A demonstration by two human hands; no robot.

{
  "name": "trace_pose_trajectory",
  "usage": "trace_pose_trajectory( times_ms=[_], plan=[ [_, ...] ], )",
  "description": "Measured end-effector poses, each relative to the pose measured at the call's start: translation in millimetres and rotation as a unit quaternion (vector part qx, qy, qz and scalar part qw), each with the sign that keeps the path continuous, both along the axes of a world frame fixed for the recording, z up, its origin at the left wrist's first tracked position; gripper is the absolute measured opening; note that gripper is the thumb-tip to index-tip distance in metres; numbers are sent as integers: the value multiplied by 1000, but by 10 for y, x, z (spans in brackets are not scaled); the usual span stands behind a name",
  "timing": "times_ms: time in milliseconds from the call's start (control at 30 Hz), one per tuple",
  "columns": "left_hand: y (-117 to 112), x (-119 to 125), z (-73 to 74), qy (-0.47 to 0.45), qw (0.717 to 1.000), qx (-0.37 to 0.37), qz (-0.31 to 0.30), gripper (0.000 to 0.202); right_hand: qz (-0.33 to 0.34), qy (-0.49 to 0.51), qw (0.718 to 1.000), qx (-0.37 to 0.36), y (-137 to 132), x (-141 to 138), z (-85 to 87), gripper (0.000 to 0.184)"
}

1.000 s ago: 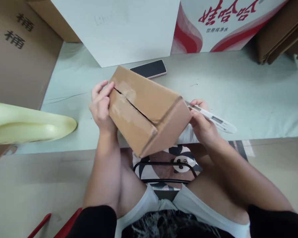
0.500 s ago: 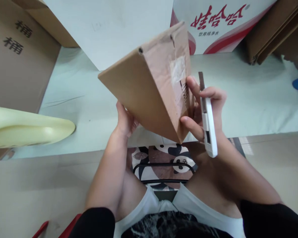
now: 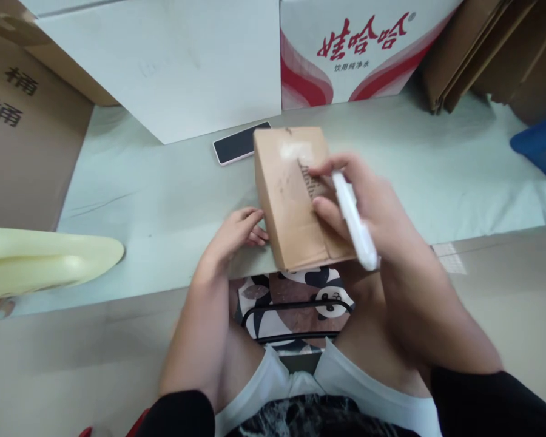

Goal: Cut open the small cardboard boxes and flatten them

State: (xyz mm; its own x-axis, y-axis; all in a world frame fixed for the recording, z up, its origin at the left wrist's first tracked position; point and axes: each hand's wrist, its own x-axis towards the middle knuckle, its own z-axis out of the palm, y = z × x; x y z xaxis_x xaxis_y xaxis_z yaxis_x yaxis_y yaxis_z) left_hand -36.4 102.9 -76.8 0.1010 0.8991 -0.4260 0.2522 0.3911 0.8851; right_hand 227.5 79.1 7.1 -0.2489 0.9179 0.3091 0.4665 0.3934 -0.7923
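Note:
A brown cardboard box (image 3: 295,209) rests at the front edge of the cloth-covered table, a taped, creased face turned up toward me. My left hand (image 3: 241,233) is at its left side, fingers bent and fingertips against the cardboard. Over the box's right part is my right hand (image 3: 364,194), closed around a white utility knife (image 3: 355,221). Its thumb and a finger also touch the top face beside a patch of dark printed marks. I cannot make out the knife's blade in this blurred view.
Behind the box lies a phone (image 3: 241,143). A white carton (image 3: 173,67) and a red-and-white carton (image 3: 359,60) stand at the back. Folded cardboard (image 3: 473,60) and a blue object (image 3: 539,145) are right; a pale yellow object (image 3: 50,258) is left.
The box has come down from a raised, tilted pose onto the table edge, its taped face now upward. Both hands moved with it, and the phone behind has come into sight.

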Motion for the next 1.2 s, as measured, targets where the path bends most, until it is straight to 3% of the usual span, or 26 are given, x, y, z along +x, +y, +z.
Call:
trace_pose_trajectory(
  times_ms=[67, 133, 200, 267, 367, 500, 633, 800, 967, 1200],
  plan=[
    [20, -26, 33, 91, 984, 137, 74, 54, 43, -8, 999, 29, 15, -44, -56, 34],
    [48, -28, 95, 114, 928, 330, 133, 58, 81, -10, 995, 50, 24, -94, -87, 32],
    [73, -2, 175, 91, 860, 493, 94, 57, 109, -15, 992, 61, 15, -133, -78, 29],
    [88, 40, 252, 99, 814, 572, -1, 52, 126, -26, 989, 72, -17, -155, -30, 27],
    [73, 109, 325, 141, 788, 595, -70, 47, 83, -18, 995, 44, -113, -156, 95, 24],
    [-60, 266, 352, 143, 771, 613, -94, 44, -56, 138, 989, 0, -252, -147, 285, 12],
    [-264, 500, 302, 104, 767, 627, -85, 43, -37, 246, 965, -85, -268, -168, 347, 20],
    [-346, 609, 134, 83, 753, 653, -26, 39, -35, 173, 971, -163, -207, -188, 272, 12],
    [-310, 601, 50, 74, 746, 662, -12, 41, -102, 72, 983, -132, -231, -260, 323, 11],
    [-321, 613, 42, 78, 749, 658, -6, 42, -93, -10, 993, -68, -176, -251, 266, 17]
  ],
)
